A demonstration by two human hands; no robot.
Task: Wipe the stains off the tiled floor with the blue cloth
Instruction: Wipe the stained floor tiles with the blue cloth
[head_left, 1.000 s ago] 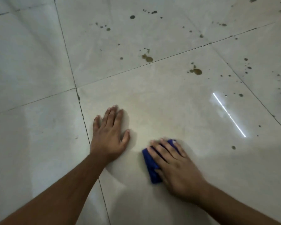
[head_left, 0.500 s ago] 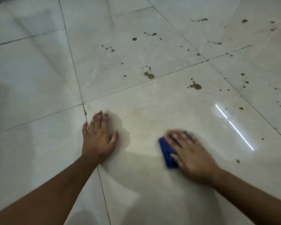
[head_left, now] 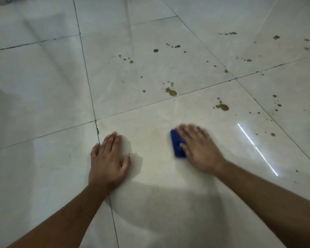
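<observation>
Nearest, the left hand (head_left: 107, 161) lies flat, fingers spread, on the glossy pale tiled floor (head_left: 43, 97) beside a dark grout line (head_left: 98, 138). The right hand (head_left: 199, 149), blurred, presses palm-down with fingers extended on a folded, thick blue cloth (head_left: 176, 145) that peeks out at its thumb side. Farther off, brown stains (head_left: 172, 92) speckle the smooth square tiles; a bright light streak (head_left: 256, 149) reflects to the right.
</observation>
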